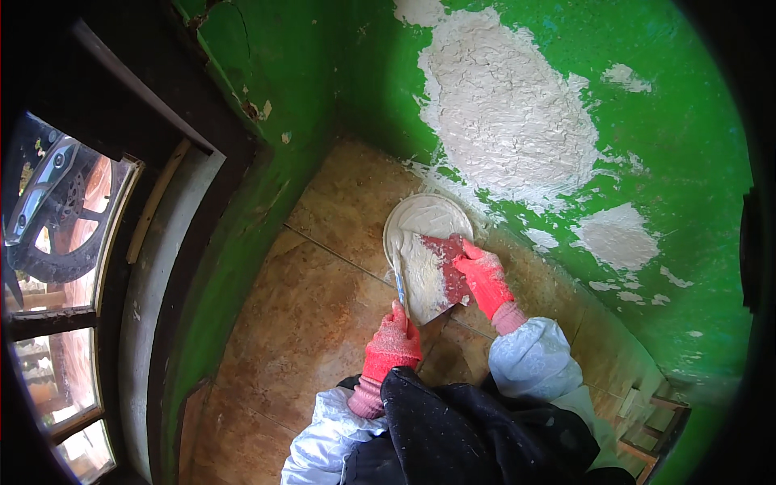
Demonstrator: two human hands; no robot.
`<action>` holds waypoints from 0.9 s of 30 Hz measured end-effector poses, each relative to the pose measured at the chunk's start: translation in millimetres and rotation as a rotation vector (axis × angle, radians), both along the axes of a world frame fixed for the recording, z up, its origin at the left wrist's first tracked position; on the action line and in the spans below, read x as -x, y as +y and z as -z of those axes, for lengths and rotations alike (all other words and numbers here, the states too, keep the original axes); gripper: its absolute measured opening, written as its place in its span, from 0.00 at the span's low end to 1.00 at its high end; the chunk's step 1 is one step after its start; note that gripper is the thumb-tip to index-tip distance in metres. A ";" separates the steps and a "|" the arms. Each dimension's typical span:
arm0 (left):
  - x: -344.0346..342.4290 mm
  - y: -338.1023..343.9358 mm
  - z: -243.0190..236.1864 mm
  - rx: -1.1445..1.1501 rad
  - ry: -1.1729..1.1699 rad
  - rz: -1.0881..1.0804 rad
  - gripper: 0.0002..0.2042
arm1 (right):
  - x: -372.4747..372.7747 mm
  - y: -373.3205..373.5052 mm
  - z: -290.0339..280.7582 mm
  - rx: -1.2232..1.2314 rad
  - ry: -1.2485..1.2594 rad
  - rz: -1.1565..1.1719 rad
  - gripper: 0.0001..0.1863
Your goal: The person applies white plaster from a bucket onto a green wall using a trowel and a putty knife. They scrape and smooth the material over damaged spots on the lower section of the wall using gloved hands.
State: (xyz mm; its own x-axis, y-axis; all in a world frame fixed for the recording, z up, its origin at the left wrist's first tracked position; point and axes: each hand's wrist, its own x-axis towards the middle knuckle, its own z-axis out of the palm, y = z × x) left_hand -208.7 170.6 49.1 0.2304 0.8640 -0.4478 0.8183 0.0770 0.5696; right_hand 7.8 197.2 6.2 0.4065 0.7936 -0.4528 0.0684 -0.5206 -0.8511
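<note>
Two red-gloved hands are working over a round plate on a brown tiled floor [323, 299], beside a green wall [679, 162] carrying a big white plaster patch [501, 113]. The plate [424, 217] is lying in the corner, smeared with white plaster. A red scraper [449, 267] is resting flat on it, under the right hand [485, 279], whose fingers are pressing together on the blade. The left hand [394, 343] is curling closed around a thin blue-handled tool [400, 287] touching the plate's near rim.
</note>
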 end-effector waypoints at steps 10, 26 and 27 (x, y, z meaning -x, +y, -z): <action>-5.3 1.4 -8.0 -0.038 0.038 0.081 0.22 | 3.3 -22.0 -18.4 -0.188 0.115 0.001 0.28; -1.5 -2.8 -35.8 -0.133 -0.024 0.125 0.20 | -18.5 -17.9 -24.5 -0.535 -1.286 -0.666 0.21; -0.3 -2.9 -42.8 -0.157 -0.049 0.094 0.20 | -22.3 -18.2 -23.8 -0.605 -1.267 -0.722 0.21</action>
